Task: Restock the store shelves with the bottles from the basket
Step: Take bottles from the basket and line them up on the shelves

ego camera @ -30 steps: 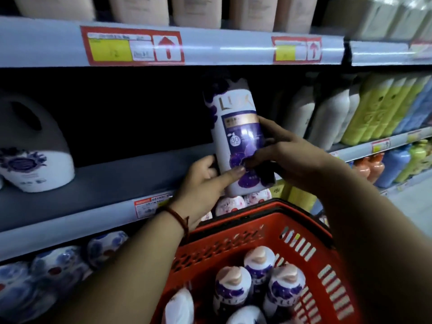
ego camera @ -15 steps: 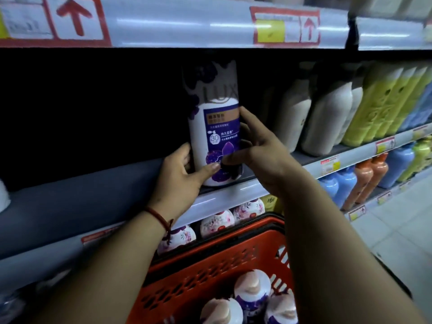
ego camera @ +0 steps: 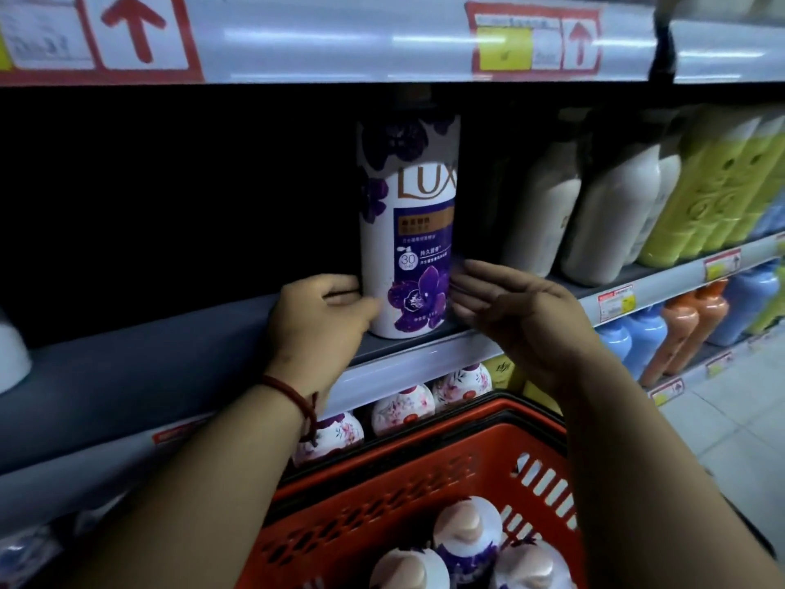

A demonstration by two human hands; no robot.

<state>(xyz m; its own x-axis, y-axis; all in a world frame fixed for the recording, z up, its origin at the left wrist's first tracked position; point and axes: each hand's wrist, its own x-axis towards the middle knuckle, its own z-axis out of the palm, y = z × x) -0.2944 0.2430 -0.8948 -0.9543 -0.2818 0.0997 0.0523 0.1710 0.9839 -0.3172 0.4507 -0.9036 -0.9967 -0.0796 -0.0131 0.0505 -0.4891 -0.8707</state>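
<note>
So the Lux bottle (ego camera: pixel 408 231) is standing upright near the shelf's (ego camera: pixel 127 376) front edge. The left hand (ego camera: pixel 323 320) is curling round its lower left side, while the right hand (ego camera: pixel 518 308) is hovering flat-fingered just beside it.

One Lux bottle (ego camera: pixel 408 223), three capped bottles (ego camera: pixel 467 527) showing in one red basket (ego camera: pixel 382 474).

the bottle (ego camera: pixel 408 223) reads "lux" and "30"; the shelf-edge tags (ego camera: pixel 142 34) show red up arrows.
</note>
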